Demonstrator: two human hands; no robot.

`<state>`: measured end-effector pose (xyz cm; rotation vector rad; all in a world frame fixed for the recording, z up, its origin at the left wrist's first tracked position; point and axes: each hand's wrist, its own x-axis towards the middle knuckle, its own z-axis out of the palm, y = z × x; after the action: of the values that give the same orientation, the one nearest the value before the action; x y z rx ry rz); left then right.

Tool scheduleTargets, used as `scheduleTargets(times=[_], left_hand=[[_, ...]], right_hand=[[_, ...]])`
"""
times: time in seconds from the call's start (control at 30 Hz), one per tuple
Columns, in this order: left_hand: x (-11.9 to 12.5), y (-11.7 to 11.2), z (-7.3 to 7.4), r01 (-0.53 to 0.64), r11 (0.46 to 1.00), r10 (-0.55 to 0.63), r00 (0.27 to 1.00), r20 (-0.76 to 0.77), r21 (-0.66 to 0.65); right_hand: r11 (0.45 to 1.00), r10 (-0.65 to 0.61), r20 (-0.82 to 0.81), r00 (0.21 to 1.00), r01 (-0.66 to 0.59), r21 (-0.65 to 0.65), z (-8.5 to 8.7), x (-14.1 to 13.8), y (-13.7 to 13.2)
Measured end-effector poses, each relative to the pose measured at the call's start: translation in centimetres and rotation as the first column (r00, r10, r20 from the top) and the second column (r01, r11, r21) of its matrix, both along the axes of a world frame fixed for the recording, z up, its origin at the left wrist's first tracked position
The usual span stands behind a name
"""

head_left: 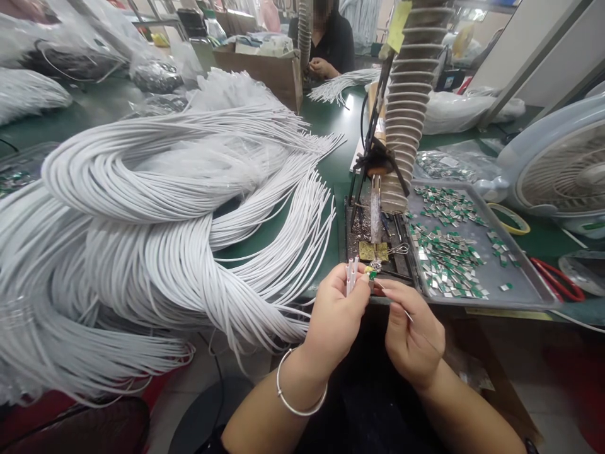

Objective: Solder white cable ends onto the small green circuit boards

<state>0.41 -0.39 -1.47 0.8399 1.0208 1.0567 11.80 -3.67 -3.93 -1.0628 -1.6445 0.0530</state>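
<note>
My left hand (pixel 336 312) is closed around a few white cable ends (pixel 351 275) that stick up above its fingers, and pinches a small green circuit board (pixel 372 275) at the fingertips. My right hand (pixel 412 328) is closed in a pinch on a thin metal wire or tool (pixel 406 314), its fingertips touching the left hand's at the board. Both hands are just in front of the soldering jig (pixel 375 243) at the table's near edge. A silver bangle circles my left wrist.
A huge bundle of white cables (pixel 155 239) covers the left of the green table. A metal tray (pixel 520 284) of small green boards lies right. A ribbed fume hose (pixel 411 107), a fan (pixel 562 170), red scissors (pixel 558 277), a tape roll and a cardboard box stand around. Another person sits opposite.
</note>
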Motion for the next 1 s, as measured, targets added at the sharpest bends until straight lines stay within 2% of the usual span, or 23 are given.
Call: scheduleTargets(times=[0.27,0.63,1.0], left_hand=[[0.1,0.0,0.0,-0.009,1.000,0.011,0.999,0.047,-0.028],[0.3,0.1,0.2,0.026,0.999,-0.023,0.994,0.103,-0.024],[0.3,0.1,0.3,0.062,0.998,-0.058,0.992,0.115,-0.029]], right_hand=[[0.997,0.061,-0.024,0.998,-0.062,-0.044,0.1,-0.3,0.0],[0.997,-0.076,0.019,0.997,0.077,-0.011,0.3,0.4,0.6],[0.998,-0.050,-0.015,0.999,0.050,0.024,0.5,0.8,1.6]])
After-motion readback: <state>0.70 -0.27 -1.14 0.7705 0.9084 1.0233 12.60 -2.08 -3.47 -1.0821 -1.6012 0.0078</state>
